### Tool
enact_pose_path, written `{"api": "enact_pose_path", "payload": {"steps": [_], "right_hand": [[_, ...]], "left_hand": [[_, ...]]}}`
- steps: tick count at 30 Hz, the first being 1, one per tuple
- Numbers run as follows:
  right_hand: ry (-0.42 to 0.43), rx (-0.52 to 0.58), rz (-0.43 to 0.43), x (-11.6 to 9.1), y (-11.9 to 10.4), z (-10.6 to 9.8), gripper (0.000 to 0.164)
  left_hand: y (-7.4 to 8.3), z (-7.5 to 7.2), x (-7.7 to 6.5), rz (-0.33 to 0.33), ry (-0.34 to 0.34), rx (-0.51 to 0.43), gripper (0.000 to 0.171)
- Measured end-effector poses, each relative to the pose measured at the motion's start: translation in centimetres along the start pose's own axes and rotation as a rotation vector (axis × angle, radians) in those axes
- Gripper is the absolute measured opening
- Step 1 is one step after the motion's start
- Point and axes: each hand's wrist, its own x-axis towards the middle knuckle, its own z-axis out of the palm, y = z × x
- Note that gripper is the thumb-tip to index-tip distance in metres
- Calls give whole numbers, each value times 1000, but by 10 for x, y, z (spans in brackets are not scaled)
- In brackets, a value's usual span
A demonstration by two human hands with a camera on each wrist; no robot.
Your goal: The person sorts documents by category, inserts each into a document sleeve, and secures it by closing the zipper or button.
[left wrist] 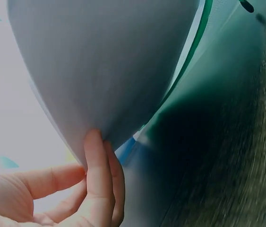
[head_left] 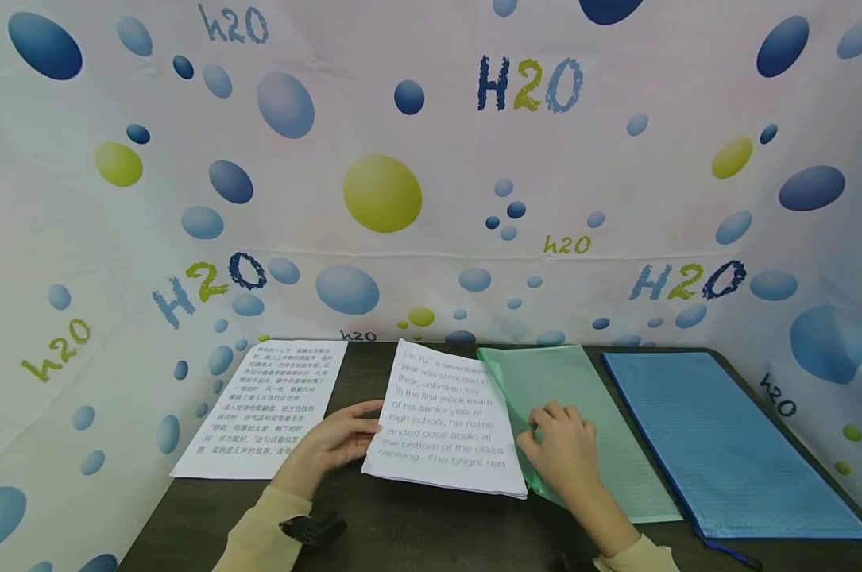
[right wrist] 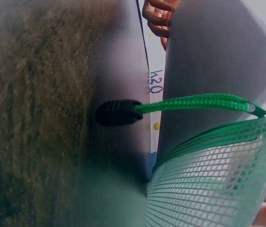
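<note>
A stack of printed English sheets (head_left: 441, 421) is raised off the dark table, bowed in the left wrist view. My left hand (head_left: 341, 437) pinches its left edge between thumb and fingers (left wrist: 99, 165). At the stack's right edge lies a green mesh zip pouch (head_left: 624, 461), its zipper edge right beside the paper. With curled fingers, my right hand (head_left: 562, 446) grips the pouch near that edge. In the right wrist view the pouch's mesh wall (right wrist: 208, 179) stands lifted, and a green zipper cord with a black pull (right wrist: 118, 113) hangs from its corner.
A sheet printed in Chinese (head_left: 259, 405) lies at the table's left. On the right is a blue mesh zip pouch (head_left: 738, 445) with a blue cord at its near corner. A white backdrop (head_left: 445, 302) with coloured dots and H2O lettering rises behind the dark table (head_left: 416, 532).
</note>
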Motion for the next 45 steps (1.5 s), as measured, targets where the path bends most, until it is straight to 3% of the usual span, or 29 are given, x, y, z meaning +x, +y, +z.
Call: {"api": "enact_pose_path", "payload": {"steps": [7, 17, 26, 36, 45], "right_hand": [[-13, 19, 1, 1, -2, -2, 11], [-22, 11, -21, 3, -2, -4, 8], [-31, 20, -37, 2, -2, -4, 8], [-32, 15, -74, 0, 1, 3, 5], [9, -6, -107, -1, 1, 4, 10]], "left_hand": [[1, 10, 4, 9, 51, -57, 69], [-3, 17, 8, 45, 121, -21, 67], [-4, 25, 11, 60, 124, -20, 65], [-8, 44, 17, 46, 176, 16, 62], [-14, 59, 26, 44, 145, 12, 60]]}}
